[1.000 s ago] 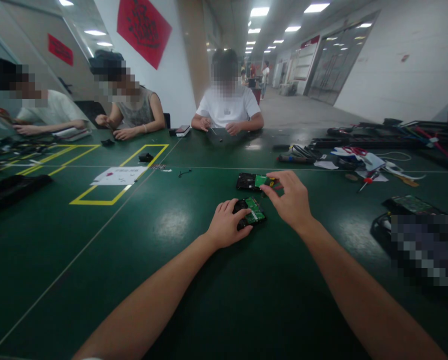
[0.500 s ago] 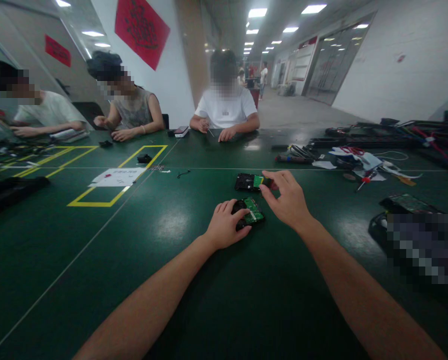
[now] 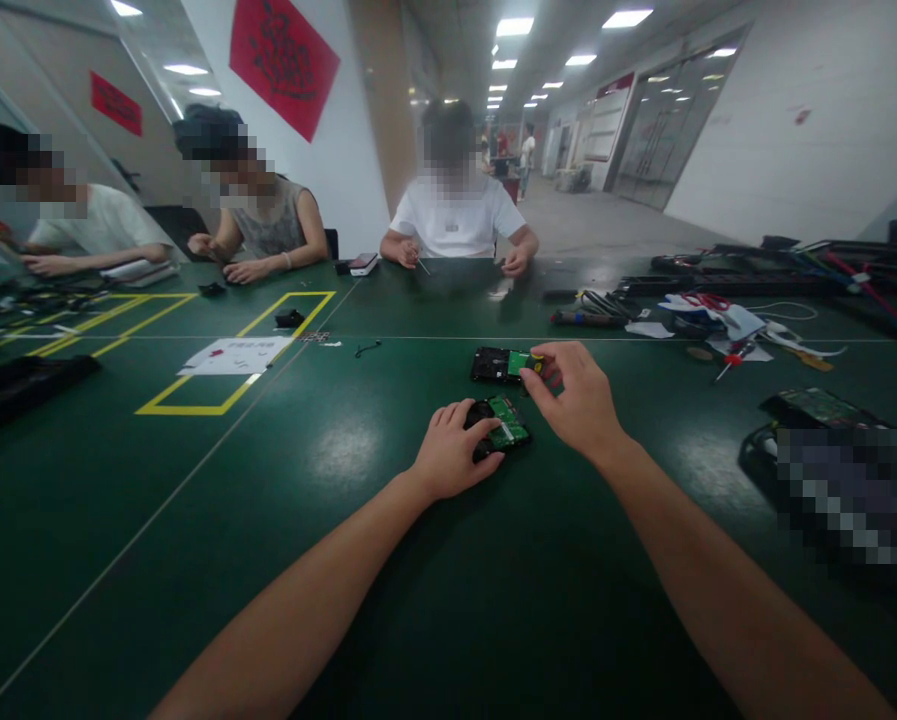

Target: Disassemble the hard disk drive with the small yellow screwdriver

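Two black hard drives with green circuit boards lie on the green table. The nearer hard drive [image 3: 509, 424] sits under my left hand [image 3: 457, 448], whose fingers and thumb close around its left side and hold it against the tabletop. Just behind it is the farther hard drive [image 3: 491, 364], its right end partly covered by my right hand [image 3: 574, 392]. Between the thumb and fingertips of that hand is a small black-and-yellow piece that looks like a screwdriver handle [image 3: 539, 366]. Its tip is too small to make out near the nearer drive's far edge.
Cables, a red screwdriver [image 3: 734, 360] and scraps lie at the right, beyond a dark device with a circuit board [image 3: 823, 410]. A paper sheet [image 3: 232, 355] lies within yellow tape at the left. Across the table sit three co-workers, one in a white T-shirt [image 3: 452, 215].
My right fingers have turned slightly, so more of the black-and-yellow handle shows. My left hand keeps its place. The co-worker opposite has moved one hand outward.
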Demonstrator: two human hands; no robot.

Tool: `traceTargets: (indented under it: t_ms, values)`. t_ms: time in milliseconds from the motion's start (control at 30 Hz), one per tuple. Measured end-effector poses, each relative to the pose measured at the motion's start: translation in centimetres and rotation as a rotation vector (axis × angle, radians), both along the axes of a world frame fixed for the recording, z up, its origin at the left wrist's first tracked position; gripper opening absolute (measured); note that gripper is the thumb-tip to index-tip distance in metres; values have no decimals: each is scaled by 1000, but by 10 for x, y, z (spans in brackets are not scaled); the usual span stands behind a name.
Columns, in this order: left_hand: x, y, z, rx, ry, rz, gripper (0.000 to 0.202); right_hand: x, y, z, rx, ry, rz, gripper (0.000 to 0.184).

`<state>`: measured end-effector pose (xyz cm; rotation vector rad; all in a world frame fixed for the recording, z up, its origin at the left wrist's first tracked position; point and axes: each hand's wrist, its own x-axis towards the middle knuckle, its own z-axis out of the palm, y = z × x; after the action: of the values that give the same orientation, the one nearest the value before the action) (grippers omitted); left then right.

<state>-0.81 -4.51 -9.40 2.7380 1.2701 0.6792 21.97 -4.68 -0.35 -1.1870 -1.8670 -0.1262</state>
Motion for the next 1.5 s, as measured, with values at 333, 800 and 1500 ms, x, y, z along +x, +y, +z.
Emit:
traceTargets:
  t_ms: [333, 800, 1500]
  values:
    - [0, 0, 1, 4, -9, -7, 54, 2, 4, -2, -43, 44, 31, 25]
    - [0, -2, 2, 6, 18, 9, 54, 5, 3, 4, 16, 76, 11, 14]
    - [0, -1, 2, -15, -2, 7, 55, 1, -1, 7, -161, 154, 66, 23]
